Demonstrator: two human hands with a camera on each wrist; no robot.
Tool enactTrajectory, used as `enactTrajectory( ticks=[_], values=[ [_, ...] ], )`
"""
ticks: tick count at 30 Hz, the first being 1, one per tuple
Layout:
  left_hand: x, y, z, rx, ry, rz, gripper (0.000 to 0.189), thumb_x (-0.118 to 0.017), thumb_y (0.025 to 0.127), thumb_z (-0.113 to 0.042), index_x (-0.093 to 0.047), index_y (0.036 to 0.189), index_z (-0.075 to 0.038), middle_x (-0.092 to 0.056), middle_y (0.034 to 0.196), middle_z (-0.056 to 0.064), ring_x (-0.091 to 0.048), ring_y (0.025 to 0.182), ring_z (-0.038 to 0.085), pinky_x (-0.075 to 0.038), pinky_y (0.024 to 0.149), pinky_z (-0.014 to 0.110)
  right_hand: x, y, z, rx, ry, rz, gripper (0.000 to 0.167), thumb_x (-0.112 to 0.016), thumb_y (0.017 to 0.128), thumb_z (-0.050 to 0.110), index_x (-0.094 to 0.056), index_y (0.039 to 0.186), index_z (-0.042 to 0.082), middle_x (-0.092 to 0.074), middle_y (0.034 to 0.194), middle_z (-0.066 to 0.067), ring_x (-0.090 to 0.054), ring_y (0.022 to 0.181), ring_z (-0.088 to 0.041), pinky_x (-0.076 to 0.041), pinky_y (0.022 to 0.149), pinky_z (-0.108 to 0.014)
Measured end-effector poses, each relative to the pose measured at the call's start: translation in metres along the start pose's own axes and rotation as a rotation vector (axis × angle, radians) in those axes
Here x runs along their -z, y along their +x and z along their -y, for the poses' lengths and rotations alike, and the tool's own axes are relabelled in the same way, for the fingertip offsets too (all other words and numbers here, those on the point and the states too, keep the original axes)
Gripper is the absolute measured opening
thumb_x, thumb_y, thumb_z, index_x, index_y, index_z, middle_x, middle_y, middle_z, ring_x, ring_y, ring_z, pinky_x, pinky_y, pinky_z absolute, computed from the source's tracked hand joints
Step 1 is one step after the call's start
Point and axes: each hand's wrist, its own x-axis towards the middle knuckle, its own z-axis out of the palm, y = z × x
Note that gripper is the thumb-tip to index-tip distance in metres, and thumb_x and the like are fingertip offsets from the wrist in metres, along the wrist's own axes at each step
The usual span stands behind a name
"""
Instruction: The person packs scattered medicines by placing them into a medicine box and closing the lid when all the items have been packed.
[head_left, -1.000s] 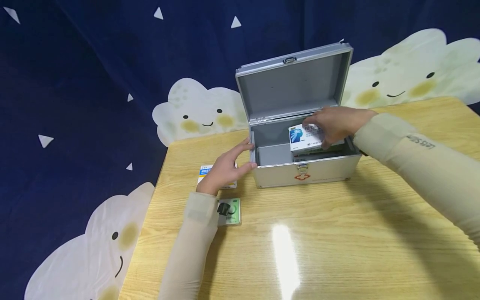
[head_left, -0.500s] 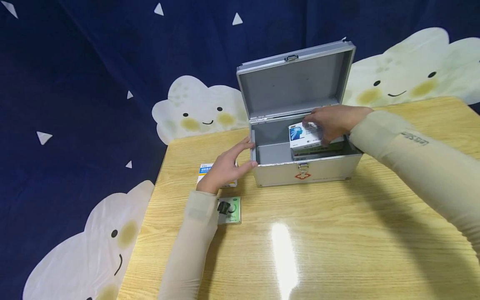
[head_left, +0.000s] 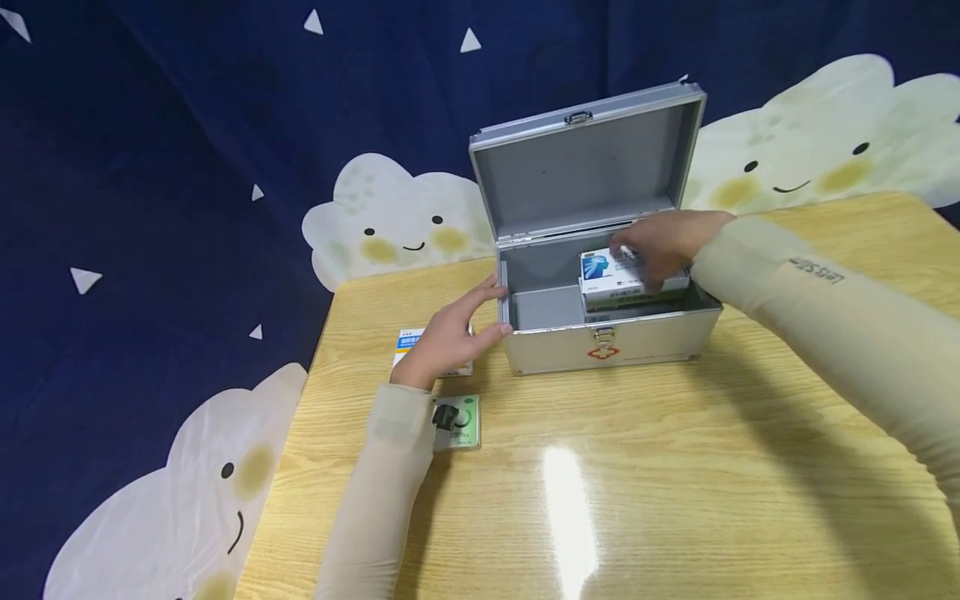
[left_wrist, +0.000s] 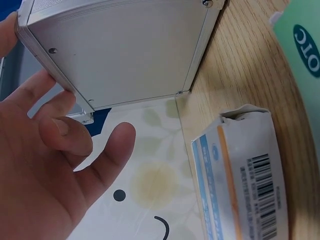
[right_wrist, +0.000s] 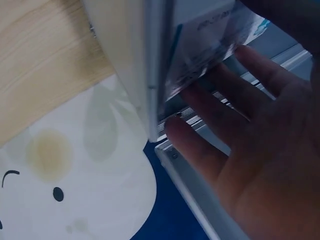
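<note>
I saw a person's right hand (head_left: 662, 246) reach into the right side of a silver case (head_left: 555, 356), its fingers and thumb clamped on a white box (head_left: 597, 282) with a blue head picture. The white box was inside the case, flat side up; I could not tell if it touched what was under it. The left hand (head_left: 448, 340) had its fingers spread apart, some touching the case's left edge. The lid (head_left: 585, 179) stood open. On the wooden worktop (head_left: 675, 483), a striped box (left_wrist: 252, 185) lay under the left hand, and a green box (head_left: 468, 432) lay beside that wrist.
</note>
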Motion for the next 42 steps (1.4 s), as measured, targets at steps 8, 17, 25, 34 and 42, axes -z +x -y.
enactTrajectory(
  ticks=[8,17,25,34,42],
  values=[
    [0.0,0.001,-0.002,0.001,-0.02,0.007,0.06,-0.061,0.094,-0.048,-0.043,0.149,-0.032,-0.023,0.163,-0.022,-0.033,0.15,0.017,-0.036,0.118,0.047,0.0,-0.001,0.006,-0.05,0.029,0.006,0.072,-0.085,0.067,0.007,-0.054,0.132,0.008,-0.065,0.11,-0.013,-0.06,0.091,-0.026,-0.052,0.074,-0.039],
    [0.0,0.0,-0.005,-0.014,-0.021,0.018,0.061,-0.06,0.094,-0.047,-0.043,0.149,-0.027,-0.021,0.164,-0.019,-0.041,0.145,0.021,-0.045,0.106,0.047,-0.004,-0.003,0.005,-0.068,0.038,0.006,0.079,-0.085,0.065,0.006,-0.051,0.136,0.008,-0.062,0.119,-0.017,-0.058,0.093,-0.028,-0.052,0.072,-0.039],
    [0.0,-0.001,-0.007,-0.014,-0.038,0.016,0.062,-0.061,0.094,-0.046,-0.043,0.15,-0.025,-0.022,0.165,-0.018,-0.032,0.15,0.02,-0.038,0.115,0.049,-0.004,-0.006,-0.002,-0.043,-0.053,-0.038,0.077,-0.082,0.065,0.006,-0.054,0.136,0.011,-0.061,0.12,-0.022,-0.059,0.098,-0.032,-0.053,0.08,-0.049],
    [-0.001,-0.002,-0.006,0.004,-0.046,0.014,0.061,-0.061,0.094,-0.048,-0.043,0.149,-0.028,-0.021,0.164,-0.021,-0.033,0.15,0.019,-0.041,0.112,0.048,-0.006,-0.005,-0.006,-0.047,-0.063,-0.046,0.083,-0.082,0.067,0.011,-0.05,0.144,0.01,-0.061,0.127,-0.024,-0.058,0.108,-0.036,-0.051,0.092,-0.057],
    [-0.002,0.0,-0.009,-0.001,-0.033,0.012,0.063,-0.06,0.094,-0.05,-0.042,0.15,-0.027,-0.02,0.164,-0.021,-0.03,0.151,0.019,-0.033,0.119,0.049,-0.008,-0.011,-0.006,-0.101,-0.069,-0.036,0.081,-0.08,0.073,0.015,-0.045,0.146,0.009,-0.052,0.131,-0.03,-0.056,0.113,-0.045,-0.05,0.091,-0.059]
  ],
)
